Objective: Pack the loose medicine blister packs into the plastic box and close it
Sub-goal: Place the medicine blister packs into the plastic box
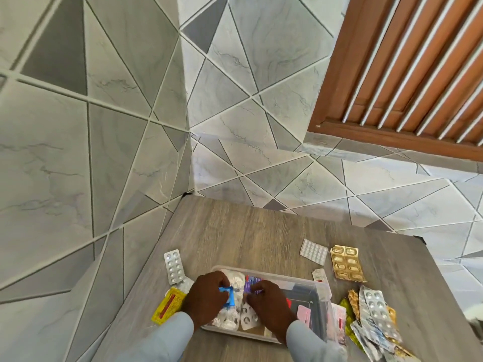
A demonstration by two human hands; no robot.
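Pale blue sleeves (pixel 167 333) nearest the lens, both hands working inside the clear plastic box (pixel 317 304) at the near edge of the wooden table (pixel 248 239).

Left hand (pixel 206 299): fingers curled, pinching a blue pack (pixel 226 296) over the box's left end. Right hand (pixel 269 304): fingers curled down onto a purple-and-red pack (pixel 252 283) in the middle; whether it pinches or only presses, cannot tell.

Box already holds several silver strips (pixel 248 316) on the left, a pink pack (pixel 303 313) on the right. No lid that I can make out.

Loose outside: silver strip (pixel 173 266) and yellow sachet (pixel 168 305) to the left; white strip (pixel 313 251) and gold strip (pixel 347 262) beyond on the right; a jumbled heap (pixel 373 317) just beside the box's right wall.

Judgement: settling packs flat, task roughly part-way.
- Lay the blue pack face down, long edge along the wall.
- Press stacks level so the lid can seat later.
- Fill the emptier dark right half next.
- Foil edges snag; slide, don't push.
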